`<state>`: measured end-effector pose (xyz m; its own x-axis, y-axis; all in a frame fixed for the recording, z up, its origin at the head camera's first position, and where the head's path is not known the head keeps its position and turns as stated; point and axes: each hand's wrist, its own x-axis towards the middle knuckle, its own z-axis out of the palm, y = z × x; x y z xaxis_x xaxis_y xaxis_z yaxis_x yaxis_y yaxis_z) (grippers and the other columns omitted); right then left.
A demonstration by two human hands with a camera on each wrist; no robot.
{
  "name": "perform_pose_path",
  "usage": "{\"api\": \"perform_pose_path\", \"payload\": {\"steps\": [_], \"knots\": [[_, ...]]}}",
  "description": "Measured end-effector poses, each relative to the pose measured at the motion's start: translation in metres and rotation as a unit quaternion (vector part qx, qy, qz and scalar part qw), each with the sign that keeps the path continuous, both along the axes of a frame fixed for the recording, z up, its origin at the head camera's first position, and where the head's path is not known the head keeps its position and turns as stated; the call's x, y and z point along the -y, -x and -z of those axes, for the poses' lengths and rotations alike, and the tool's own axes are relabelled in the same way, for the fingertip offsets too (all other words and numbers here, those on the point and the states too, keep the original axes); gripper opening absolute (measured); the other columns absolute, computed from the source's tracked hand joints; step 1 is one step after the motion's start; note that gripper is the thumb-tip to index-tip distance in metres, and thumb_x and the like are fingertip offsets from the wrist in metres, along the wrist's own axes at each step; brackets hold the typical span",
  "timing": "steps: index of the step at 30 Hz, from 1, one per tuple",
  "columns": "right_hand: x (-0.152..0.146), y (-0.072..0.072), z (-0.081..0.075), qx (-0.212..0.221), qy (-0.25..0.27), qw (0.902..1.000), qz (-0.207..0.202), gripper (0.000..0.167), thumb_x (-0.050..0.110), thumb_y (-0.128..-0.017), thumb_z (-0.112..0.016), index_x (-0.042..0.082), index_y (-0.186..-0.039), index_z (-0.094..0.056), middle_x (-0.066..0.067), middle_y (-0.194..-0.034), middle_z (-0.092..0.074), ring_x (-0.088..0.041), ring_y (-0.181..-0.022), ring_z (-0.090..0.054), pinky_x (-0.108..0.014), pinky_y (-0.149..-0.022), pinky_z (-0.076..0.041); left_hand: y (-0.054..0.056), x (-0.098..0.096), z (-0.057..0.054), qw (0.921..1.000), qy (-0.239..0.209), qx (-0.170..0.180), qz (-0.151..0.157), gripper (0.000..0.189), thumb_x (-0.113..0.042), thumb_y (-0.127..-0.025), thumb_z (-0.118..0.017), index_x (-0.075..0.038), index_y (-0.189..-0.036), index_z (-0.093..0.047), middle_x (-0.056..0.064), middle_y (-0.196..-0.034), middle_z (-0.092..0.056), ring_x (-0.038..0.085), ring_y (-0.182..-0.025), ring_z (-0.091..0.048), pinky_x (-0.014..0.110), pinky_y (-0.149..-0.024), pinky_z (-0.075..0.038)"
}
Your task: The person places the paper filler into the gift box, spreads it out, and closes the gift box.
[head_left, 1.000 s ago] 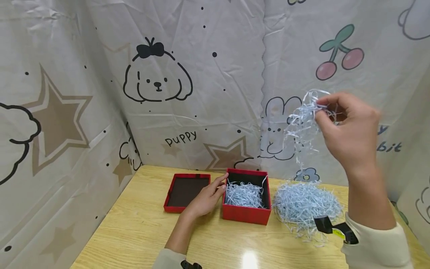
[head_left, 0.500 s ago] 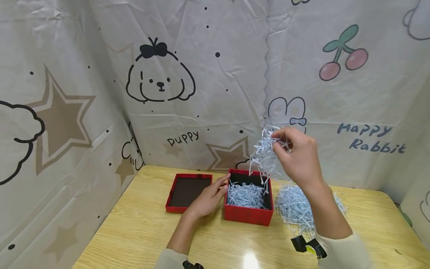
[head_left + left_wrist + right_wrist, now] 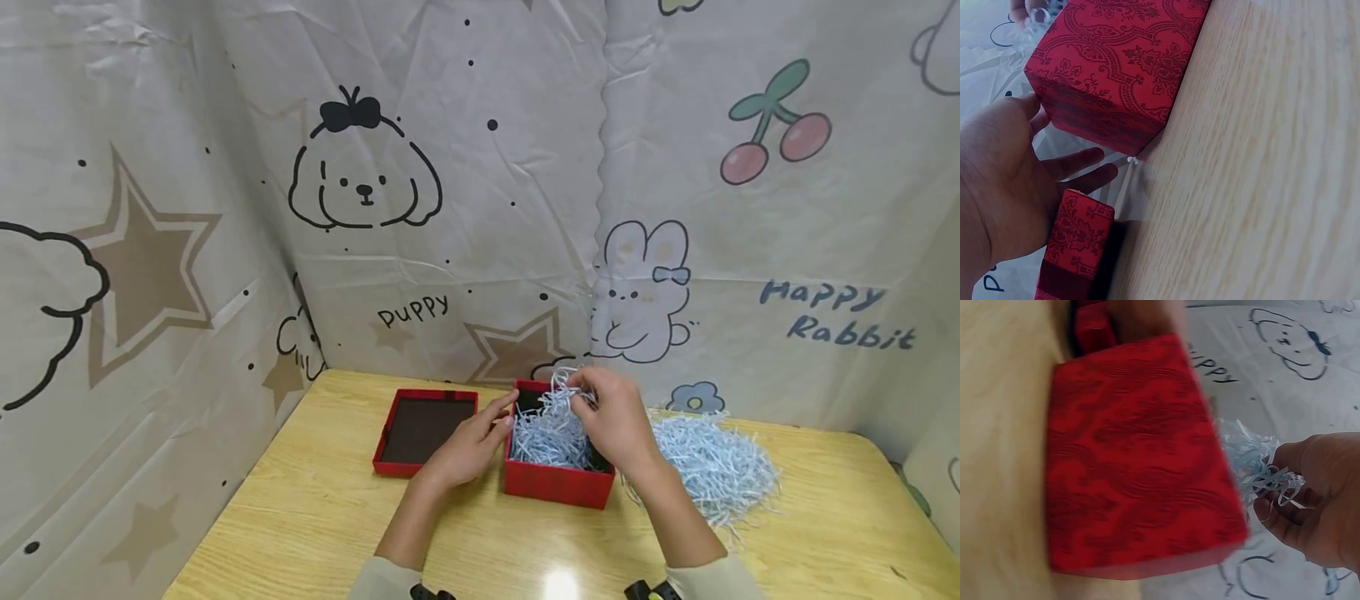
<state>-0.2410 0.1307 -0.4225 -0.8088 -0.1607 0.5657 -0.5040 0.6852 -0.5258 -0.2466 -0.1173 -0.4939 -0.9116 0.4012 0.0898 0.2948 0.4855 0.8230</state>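
Note:
A red patterned box (image 3: 558,486) with a dark inside stands on the table, partly filled with pale blue shredded paper (image 3: 550,440). My right hand (image 3: 617,414) pinches a tuft of shredded paper (image 3: 1260,469) at the box's open top, the strands hanging into it. Against the box's left side rest the fingertips of my left hand (image 3: 467,444), its fingers extended, as the left wrist view also shows. Just left of that hand lies the red box lid (image 3: 386,469), its dark inside facing up.
A loose heap of shredded paper (image 3: 712,467) lies on the wooden table (image 3: 300,517) right of the box, with stray strands around it. A printed cloth (image 3: 517,208) hangs behind and to the left of the table.
My right hand has come down and left from high above the heap to the box, bringing the tuft of shredded paper. The left hand has kept its place at the box.

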Motion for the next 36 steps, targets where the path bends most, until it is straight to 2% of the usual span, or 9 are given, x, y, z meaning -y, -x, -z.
{"api": "perform_pose_path", "payload": {"steps": [6,11,16,20,23,30,36], "knots": [[0.015,-0.003,0.022,0.056,-0.034,0.9978,-0.001,0.014,-0.004,-0.088,-0.076,0.008,-0.095,-0.075,-0.007,-0.096,-0.074,-0.025,-0.088,-0.066,-0.044,-0.081,-0.059,-0.001,0.001,0.000,1.0000,0.000,0.007,0.001,0.053,-0.041,-0.114,-0.045,-0.035,-0.166,-0.035,0.009,-0.159,-0.052,0.030,-0.145,-0.051,0.058,-0.118,-0.039],[0.022,0.000,0.032,0.103,-0.086,0.9909,-0.006,0.012,-0.001,-0.088,-0.079,0.009,-0.094,-0.076,-0.008,-0.096,-0.075,-0.023,-0.085,-0.067,-0.045,-0.082,-0.060,0.000,0.001,0.000,1.0000,0.001,0.006,0.003,0.053,-0.039,-0.115,-0.044,-0.035,-0.167,-0.034,0.010,-0.159,-0.051,0.030,-0.145,-0.050,0.058,-0.118,-0.040],[0.024,0.002,0.034,0.133,-0.137,0.9815,-0.015,0.011,0.000,-0.086,-0.082,0.008,-0.093,-0.077,-0.006,-0.092,-0.075,-0.024,-0.084,-0.069,-0.046,-0.082,-0.060,0.001,0.001,0.001,0.9999,0.007,0.006,0.005,0.054,-0.039,-0.115,-0.045,-0.034,-0.167,-0.033,0.010,-0.159,-0.052,0.030,-0.144,-0.051,0.058,-0.117,-0.041],[0.024,0.003,0.031,0.167,-0.182,0.9684,-0.037,0.012,0.004,-0.087,-0.082,0.007,-0.099,-0.079,-0.008,-0.098,-0.077,-0.030,-0.095,-0.072,-0.050,-0.086,-0.060,0.002,0.001,0.002,1.0000,0.008,0.004,0.004,0.054,-0.039,-0.115,-0.044,-0.033,-0.167,-0.033,0.010,-0.158,-0.052,0.029,-0.144,-0.052,0.057,-0.117,-0.042],[0.024,0.003,0.030,0.185,-0.196,0.9612,-0.059,0.014,0.006,-0.088,-0.083,0.007,-0.101,-0.079,-0.009,-0.100,-0.077,-0.032,-0.098,-0.072,-0.050,-0.088,-0.060,0.002,0.001,0.002,0.9999,0.008,0.005,0.005,0.054,-0.040,-0.115,-0.043,-0.033,-0.167,-0.033,0.010,-0.158,-0.052,0.028,-0.143,-0.052,0.057,-0.117,-0.042],[0.022,0.005,0.031,0.171,-0.176,0.9649,-0.093,0.017,0.005,-0.088,-0.083,0.009,-0.104,-0.080,-0.008,-0.102,-0.078,-0.030,-0.100,-0.073,-0.050,-0.090,-0.059,0.002,0.001,0.002,0.9999,0.014,0.006,0.001,0.053,-0.040,-0.115,-0.043,-0.035,-0.167,-0.033,0.010,-0.157,-0.053,0.029,-0.144,-0.051,0.058,-0.117,-0.041],[0.012,-0.001,0.018,0.159,-0.152,0.9706,-0.097,0.023,0.006,-0.091,-0.082,0.007,-0.114,-0.078,-0.008,-0.109,-0.077,-0.028,-0.101,-0.072,-0.049,-0.089,-0.060,0.002,0.001,0.002,0.9999,0.012,0.005,0.002,0.053,-0.038,-0.115,-0.044,-0.034,-0.167,-0.033,0.010,-0.158,-0.052,0.030,-0.144,-0.051,0.058,-0.117,-0.041]]}}
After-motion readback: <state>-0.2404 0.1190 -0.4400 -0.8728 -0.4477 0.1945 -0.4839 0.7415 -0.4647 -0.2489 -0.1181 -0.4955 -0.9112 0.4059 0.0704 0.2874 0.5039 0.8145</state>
